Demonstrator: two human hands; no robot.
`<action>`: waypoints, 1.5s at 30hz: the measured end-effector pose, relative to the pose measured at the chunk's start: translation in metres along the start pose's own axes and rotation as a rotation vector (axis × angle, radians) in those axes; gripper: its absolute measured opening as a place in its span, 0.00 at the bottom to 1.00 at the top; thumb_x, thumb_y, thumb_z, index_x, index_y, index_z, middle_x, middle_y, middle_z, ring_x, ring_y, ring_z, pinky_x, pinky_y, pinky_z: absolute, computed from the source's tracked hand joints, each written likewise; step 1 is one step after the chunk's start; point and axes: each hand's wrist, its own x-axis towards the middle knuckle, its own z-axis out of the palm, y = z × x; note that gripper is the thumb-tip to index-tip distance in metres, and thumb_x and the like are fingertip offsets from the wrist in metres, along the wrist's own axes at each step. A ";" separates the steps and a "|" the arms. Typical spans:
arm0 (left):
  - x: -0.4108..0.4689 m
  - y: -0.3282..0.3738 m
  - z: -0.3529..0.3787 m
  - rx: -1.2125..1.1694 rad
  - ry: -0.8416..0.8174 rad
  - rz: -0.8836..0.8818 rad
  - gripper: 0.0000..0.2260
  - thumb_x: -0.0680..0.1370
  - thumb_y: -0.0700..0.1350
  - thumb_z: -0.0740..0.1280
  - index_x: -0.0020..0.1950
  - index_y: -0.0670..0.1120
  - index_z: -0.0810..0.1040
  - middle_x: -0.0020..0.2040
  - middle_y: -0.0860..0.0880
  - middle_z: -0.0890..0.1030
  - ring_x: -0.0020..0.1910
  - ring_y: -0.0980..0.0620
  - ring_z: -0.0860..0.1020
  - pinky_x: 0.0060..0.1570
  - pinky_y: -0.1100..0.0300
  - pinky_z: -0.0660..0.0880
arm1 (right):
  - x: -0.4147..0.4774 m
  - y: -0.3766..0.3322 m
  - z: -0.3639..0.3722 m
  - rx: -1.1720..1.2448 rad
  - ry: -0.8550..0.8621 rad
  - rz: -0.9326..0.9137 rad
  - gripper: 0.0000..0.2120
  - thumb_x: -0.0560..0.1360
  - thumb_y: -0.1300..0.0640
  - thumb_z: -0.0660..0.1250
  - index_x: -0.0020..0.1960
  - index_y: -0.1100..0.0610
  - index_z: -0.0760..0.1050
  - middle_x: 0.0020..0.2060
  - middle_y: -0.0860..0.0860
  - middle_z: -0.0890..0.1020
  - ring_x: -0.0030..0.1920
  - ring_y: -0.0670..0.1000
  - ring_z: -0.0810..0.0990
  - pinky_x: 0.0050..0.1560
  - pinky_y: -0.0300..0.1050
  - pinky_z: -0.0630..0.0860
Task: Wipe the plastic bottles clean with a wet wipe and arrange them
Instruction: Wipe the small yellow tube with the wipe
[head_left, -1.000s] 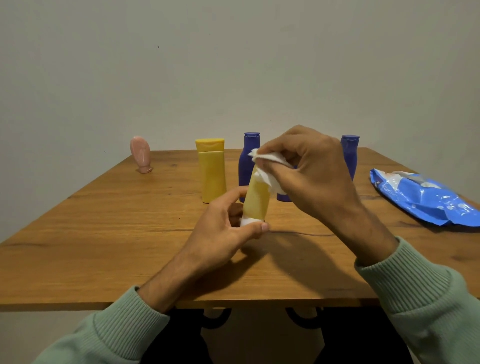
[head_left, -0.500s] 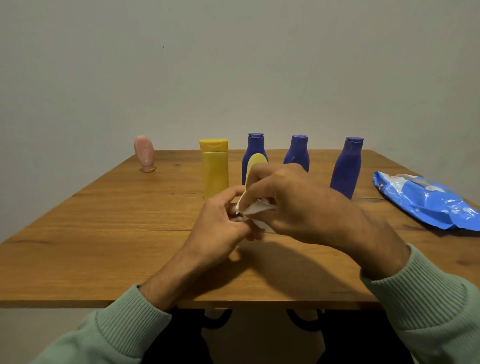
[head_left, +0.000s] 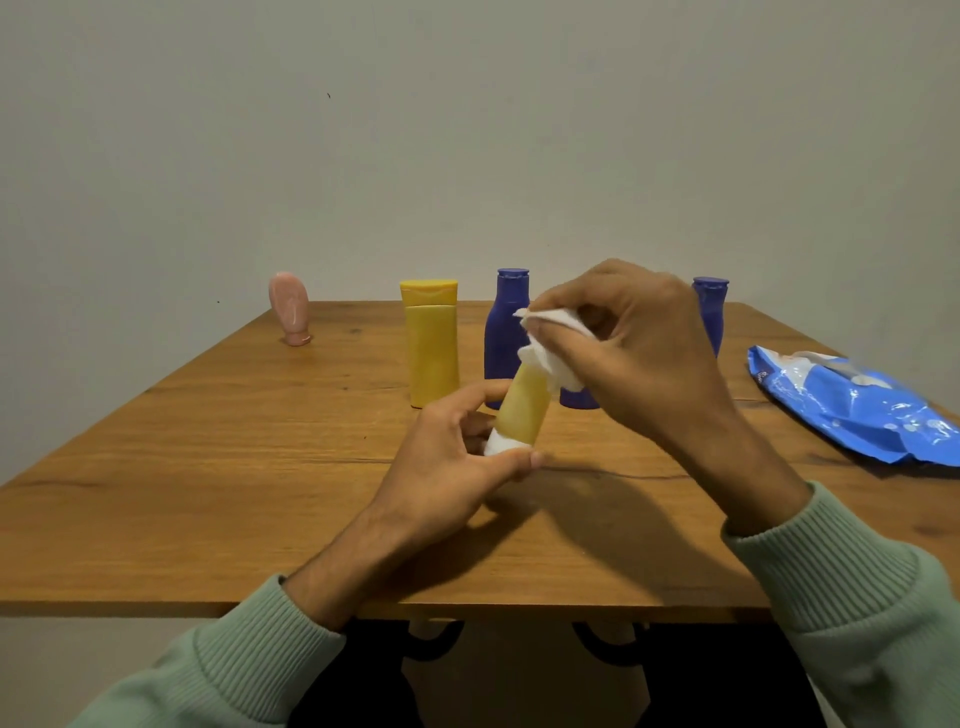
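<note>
My left hand (head_left: 447, 462) grips the white cap end of a small pale-yellow bottle (head_left: 522, 410), tilted above the table's middle. Around the bottle's top end my right hand (head_left: 628, 353) pinches a white wet wipe (head_left: 550, 338). Behind them stand a taller yellow bottle (head_left: 432, 348) and a blue bottle (head_left: 505, 322). A second blue bottle (head_left: 579, 397) shows only its base below my right hand. The third blue bottle (head_left: 710, 312) stands further right, partly hidden. A pink bottle (head_left: 290, 307) stands cap-down at the far left.
A blue wet-wipe pack (head_left: 852, 405) lies at the table's right edge. The wooden table (head_left: 208, 467) meets a plain wall at the back. Dark curved table legs show below the front edge.
My right hand has slid the wipe from the bottle's lower end up to its top. The left hand keeps its grip on the cap end.
</note>
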 end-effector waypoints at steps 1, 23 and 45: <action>0.000 0.001 0.000 -0.014 -0.015 -0.001 0.25 0.70 0.39 0.76 0.64 0.51 0.75 0.49 0.46 0.84 0.46 0.47 0.83 0.49 0.48 0.81 | 0.001 0.000 -0.002 0.055 0.010 0.053 0.06 0.71 0.54 0.72 0.48 0.50 0.81 0.41 0.41 0.78 0.42 0.42 0.79 0.41 0.31 0.76; 0.000 0.009 -0.006 -0.633 -0.166 -0.033 0.20 0.71 0.37 0.71 0.62 0.40 0.74 0.45 0.39 0.82 0.38 0.44 0.82 0.41 0.54 0.80 | 0.007 0.010 -0.014 0.547 -0.171 0.534 0.02 0.69 0.56 0.72 0.42 0.54 0.82 0.37 0.48 0.84 0.36 0.45 0.82 0.35 0.35 0.77; 0.000 0.010 -0.014 -0.979 -0.286 -0.097 0.17 0.67 0.43 0.78 0.51 0.37 0.82 0.43 0.39 0.81 0.37 0.45 0.81 0.39 0.54 0.80 | 0.006 0.002 -0.013 0.278 -0.286 0.143 0.06 0.71 0.57 0.73 0.48 0.51 0.82 0.44 0.44 0.83 0.46 0.43 0.81 0.44 0.39 0.80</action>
